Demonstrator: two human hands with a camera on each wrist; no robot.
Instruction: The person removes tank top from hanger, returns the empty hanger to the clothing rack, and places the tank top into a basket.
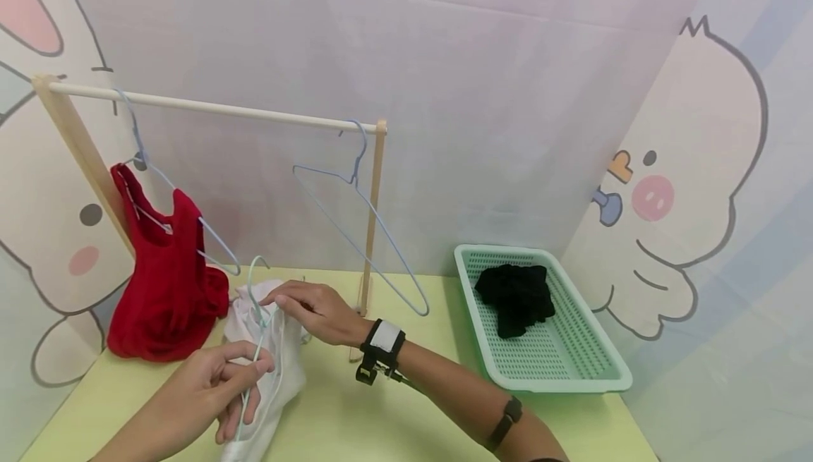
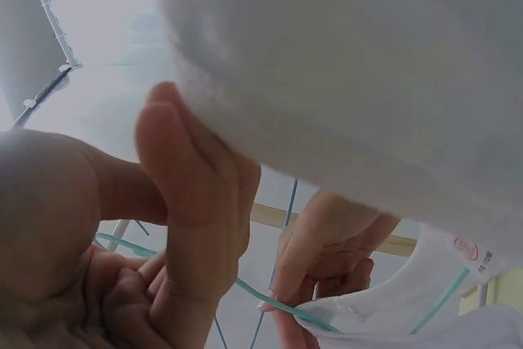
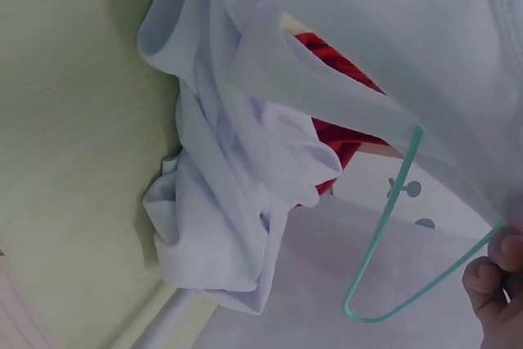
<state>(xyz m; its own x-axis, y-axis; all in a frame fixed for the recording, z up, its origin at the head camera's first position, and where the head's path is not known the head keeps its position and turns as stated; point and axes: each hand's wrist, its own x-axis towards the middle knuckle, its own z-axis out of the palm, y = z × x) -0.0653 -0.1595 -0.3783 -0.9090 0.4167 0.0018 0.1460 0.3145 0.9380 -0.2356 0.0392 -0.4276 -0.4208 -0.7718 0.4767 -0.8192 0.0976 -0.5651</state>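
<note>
A mint-green hanger (image 1: 250, 282) lies partly inside a white garment (image 1: 288, 370) at the table's left front. My left hand (image 1: 219, 391) grips one arm of the hanger, fingers curled round the wire. Just below the hook, my right hand (image 1: 324, 314) pinches the garment's edge between thumb and forefinger. In the right wrist view, the other end of the hanger (image 3: 384, 212) pokes out of the cloth, whose lower part hangs bunched in folds. The left wrist view shows a printed label (image 2: 467, 249) inside the neckline, with white cloth covering much of that view.
Behind stands a wooden rack with a white rail (image 1: 209, 106). A red garment (image 1: 161, 293) on a blue hanger hangs at its left, and a bare blue hanger (image 1: 387, 226) at its right. A green basket (image 1: 559, 383) with black cloth (image 1: 516, 296) sits to the right.
</note>
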